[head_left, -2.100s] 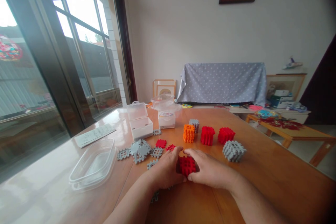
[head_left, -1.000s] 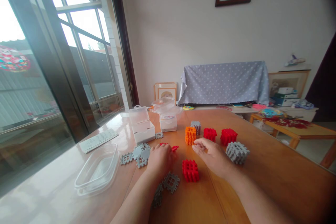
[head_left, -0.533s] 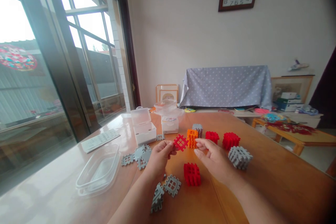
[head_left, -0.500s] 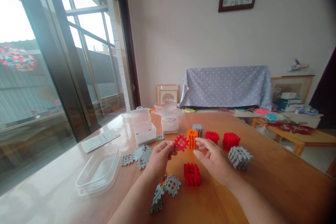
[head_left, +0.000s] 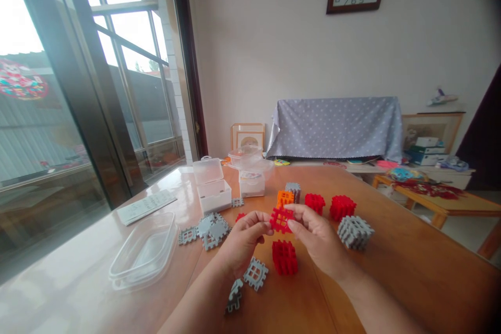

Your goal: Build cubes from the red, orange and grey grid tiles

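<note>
Left hand [head_left: 247, 240] and right hand [head_left: 318, 229] pinch the red tile [head_left: 281, 221]; dipping fingers could topple the red stack [head_left: 285, 258] just below!

On the table [head_left: 352, 292], loose tiles [head_left: 212, 224] lie between a tray [head_left: 144, 246] on the left and tile stacks [head_left: 343, 208] on the right, a box [head_left: 216, 199] behind the tiles, a notepad [head_left: 147, 207] behind the tray.
</note>
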`<control>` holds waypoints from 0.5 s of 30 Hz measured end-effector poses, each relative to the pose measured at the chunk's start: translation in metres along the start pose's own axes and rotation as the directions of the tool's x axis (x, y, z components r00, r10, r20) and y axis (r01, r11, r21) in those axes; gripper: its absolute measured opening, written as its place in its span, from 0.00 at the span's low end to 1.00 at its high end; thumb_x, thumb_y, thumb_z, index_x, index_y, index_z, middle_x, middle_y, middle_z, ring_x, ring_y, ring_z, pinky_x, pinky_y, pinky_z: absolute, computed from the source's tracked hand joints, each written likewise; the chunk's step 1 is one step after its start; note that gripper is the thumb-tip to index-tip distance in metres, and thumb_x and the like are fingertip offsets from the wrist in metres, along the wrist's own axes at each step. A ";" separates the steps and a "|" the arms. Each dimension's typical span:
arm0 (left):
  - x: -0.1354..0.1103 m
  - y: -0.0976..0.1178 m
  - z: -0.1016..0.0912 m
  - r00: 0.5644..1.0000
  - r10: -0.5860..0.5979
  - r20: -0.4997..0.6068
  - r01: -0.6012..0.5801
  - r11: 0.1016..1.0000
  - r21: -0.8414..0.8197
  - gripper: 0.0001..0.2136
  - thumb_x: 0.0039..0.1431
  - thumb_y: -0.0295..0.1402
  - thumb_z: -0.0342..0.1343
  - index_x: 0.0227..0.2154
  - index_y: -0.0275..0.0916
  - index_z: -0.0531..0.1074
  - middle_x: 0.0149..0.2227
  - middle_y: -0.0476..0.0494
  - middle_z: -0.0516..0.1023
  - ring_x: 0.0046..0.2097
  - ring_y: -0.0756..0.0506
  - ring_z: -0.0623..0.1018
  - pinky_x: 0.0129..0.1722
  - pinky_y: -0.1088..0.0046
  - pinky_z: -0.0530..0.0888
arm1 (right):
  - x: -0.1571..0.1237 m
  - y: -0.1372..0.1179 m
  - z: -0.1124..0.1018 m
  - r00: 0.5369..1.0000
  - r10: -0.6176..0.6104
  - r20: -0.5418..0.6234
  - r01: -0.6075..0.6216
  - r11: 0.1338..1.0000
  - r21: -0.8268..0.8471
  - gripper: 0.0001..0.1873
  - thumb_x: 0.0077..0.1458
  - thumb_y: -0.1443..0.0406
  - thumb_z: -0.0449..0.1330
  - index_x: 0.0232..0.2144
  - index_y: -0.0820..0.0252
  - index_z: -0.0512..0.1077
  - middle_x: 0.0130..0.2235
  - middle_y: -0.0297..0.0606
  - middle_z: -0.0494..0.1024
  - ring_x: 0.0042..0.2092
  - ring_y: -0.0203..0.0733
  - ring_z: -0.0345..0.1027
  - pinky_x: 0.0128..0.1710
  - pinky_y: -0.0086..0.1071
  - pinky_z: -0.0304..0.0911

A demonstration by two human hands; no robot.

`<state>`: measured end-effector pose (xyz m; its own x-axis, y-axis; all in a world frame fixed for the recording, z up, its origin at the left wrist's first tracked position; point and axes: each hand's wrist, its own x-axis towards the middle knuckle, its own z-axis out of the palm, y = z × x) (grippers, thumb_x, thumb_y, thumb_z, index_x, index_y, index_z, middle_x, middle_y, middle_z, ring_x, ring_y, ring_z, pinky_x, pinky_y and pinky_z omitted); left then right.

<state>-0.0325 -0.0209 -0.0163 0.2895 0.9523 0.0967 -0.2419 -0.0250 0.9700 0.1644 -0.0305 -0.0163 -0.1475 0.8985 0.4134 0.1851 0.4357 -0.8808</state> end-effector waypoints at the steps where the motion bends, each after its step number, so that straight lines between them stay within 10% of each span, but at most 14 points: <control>1: -0.002 0.002 0.001 1.000 0.016 0.016 -0.016 1.000 0.018 0.09 0.53 0.34 0.61 0.36 0.38 0.75 0.33 0.47 0.75 0.34 0.51 0.71 0.35 0.75 0.63 | 0.000 -0.002 -0.002 1.000 0.017 0.016 -0.017 0.999 0.031 0.20 0.61 0.57 0.56 0.54 0.55 0.69 0.46 0.39 0.79 0.47 0.45 0.73 0.49 0.39 0.69; 8: -0.007 0.008 0.007 0.997 0.007 0.079 -0.007 1.000 -0.005 0.09 0.56 0.37 0.61 0.37 0.37 0.74 0.27 0.50 0.71 0.29 0.53 0.67 0.31 0.76 0.61 | -0.002 -0.006 -0.008 0.988 -0.020 0.150 0.028 0.998 -0.056 0.19 0.60 0.61 0.57 0.53 0.55 0.73 0.49 0.39 0.79 0.51 0.47 0.72 0.56 0.42 0.65; 15: 0.000 -0.002 0.005 0.996 -0.071 -0.052 0.072 0.997 0.005 0.09 0.53 0.34 0.62 0.30 0.37 0.68 0.21 0.49 0.72 0.24 0.53 0.68 0.27 0.77 0.61 | -0.004 0.005 0.002 0.975 -0.224 0.011 0.206 0.878 -0.431 0.28 0.56 0.61 0.62 0.59 0.52 0.66 0.56 0.43 0.71 0.56 0.50 0.68 0.55 0.44 0.67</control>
<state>-0.0278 -0.0221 -0.0169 0.2579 0.9661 0.0156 -0.2160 0.0419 0.9755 0.1642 -0.0323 -0.0226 -0.1956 0.7776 0.5975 0.5509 0.5912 -0.5891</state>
